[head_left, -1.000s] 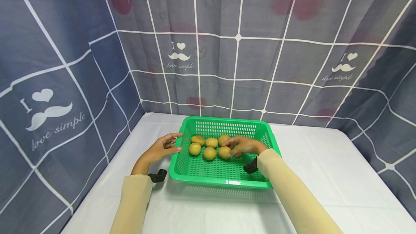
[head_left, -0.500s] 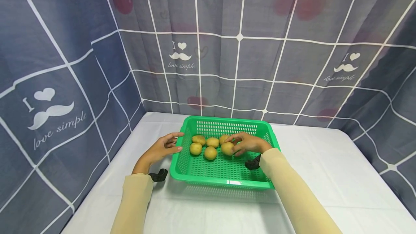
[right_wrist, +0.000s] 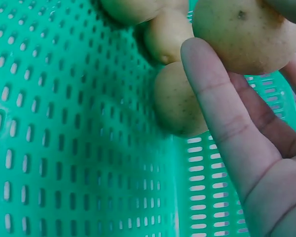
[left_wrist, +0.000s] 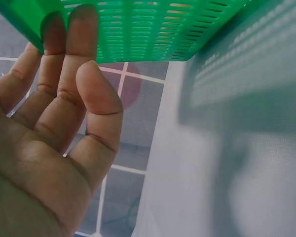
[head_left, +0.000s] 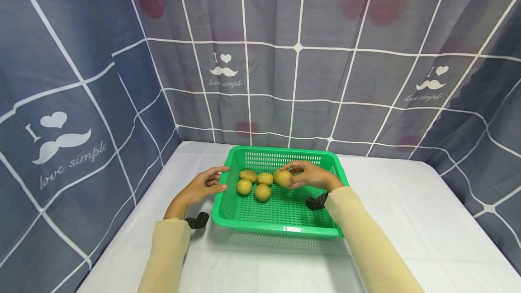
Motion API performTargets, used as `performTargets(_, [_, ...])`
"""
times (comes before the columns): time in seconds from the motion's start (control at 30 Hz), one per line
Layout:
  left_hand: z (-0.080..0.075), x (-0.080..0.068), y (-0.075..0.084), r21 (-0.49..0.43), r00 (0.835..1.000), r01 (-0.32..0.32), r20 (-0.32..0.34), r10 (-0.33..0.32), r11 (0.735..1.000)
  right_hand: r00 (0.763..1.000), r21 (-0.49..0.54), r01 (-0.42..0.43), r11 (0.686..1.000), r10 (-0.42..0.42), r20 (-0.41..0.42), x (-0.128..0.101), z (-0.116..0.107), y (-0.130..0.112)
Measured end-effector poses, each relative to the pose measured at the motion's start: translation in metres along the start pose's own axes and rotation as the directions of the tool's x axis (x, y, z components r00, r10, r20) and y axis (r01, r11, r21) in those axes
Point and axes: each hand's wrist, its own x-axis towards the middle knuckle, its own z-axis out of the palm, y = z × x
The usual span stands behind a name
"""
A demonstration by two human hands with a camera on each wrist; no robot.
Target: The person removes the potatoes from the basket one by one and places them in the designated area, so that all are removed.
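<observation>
**Lifting one potato clear of the basket floor**

Gripping is done by the right hand (head_left: 311,176), seen right of centre in the head view: its fingers and thumb are curled round one potato (head_left: 282,177), which is held above the mesh floor rather than resting on it. In the right wrist view the same held potato (right_wrist: 244,34) sits at the upper right of the frame, pinched between fingers (right_wrist: 222,113), with open space between it and the floor below. The grasp appears to be taken from the side and top, presumably so the neighbouring potatoes are not disturbed.

Four loose potatoes (head_left: 254,182) are left in a cluster at the centre-left of the green basket (head_left: 281,223), toward its far wall. The held one is just right of that cluster.

The left hand (head_left: 201,186) is placed flat against the basket's left outer wall, fingers straight and relaxed, nothing clasped. In the left wrist view the fingertips (left_wrist: 81,29) are seen touching the green wall (left_wrist: 153,29) at the top of the frame. This contact is judged to steady the light basket on the white worktop (head_left: 407,220).

Checked curtain (head_left: 285,58) encloses the scene on three sides.
</observation>
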Motion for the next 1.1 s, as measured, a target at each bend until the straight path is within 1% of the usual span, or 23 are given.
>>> performTargets(0.1, [-0.001, -0.002, 0.001, 0.012, 1.0, 0.006, -0.001, -0.006, 1.0, 0.999, -0.009, 0.036, 0.999, -0.036, 0.005, -0.001, 0.0, -0.003])
performTargets(0.17, [-0.002, -0.004, 0.002, 0.02, 1.0, 0.011, -0.001, -0.011, 1.0, 0.998, -0.011, 0.058, 0.998, -0.058, -0.006, -0.001, 0.0, -0.005])
performTargets(0.4, [-0.002, -0.006, 0.003, 0.027, 0.999, 0.035, -0.011, -0.035, 0.999, 0.984, -0.003, 0.143, 0.99, -0.143, -0.106, -0.004, -0.003, -0.013])
performTargets(0.63, [-0.001, -0.005, 0.002, 0.019, 0.999, 0.036, -0.01, -0.036, 0.999, 0.967, 0.05, 0.18, 0.982, -0.167, -0.193, -0.011, -0.006, -0.018])
performTargets(0.87, [0.001, -0.004, 0.004, 0.004, 0.999, 0.033, -0.005, -0.033, 0.999, 0.945, 0.137, 0.264, 0.955, -0.228, -0.233, -0.017, -0.011, -0.017])
performTargets(0.97, [0.001, -0.003, 0.005, 0.004, 0.999, 0.034, -0.004, -0.034, 0.999, 0.936, 0.157, 0.295, 0.942, -0.252, -0.247, -0.019, -0.013, -0.018])
performTargets(1.1, [0.003, -0.001, 0.005, 0.002, 0.999, 0.032, -0.002, -0.032, 0.999, 0.921, 0.157, 0.33, 0.931, -0.281, -0.268, -0.024, -0.016, -0.019])
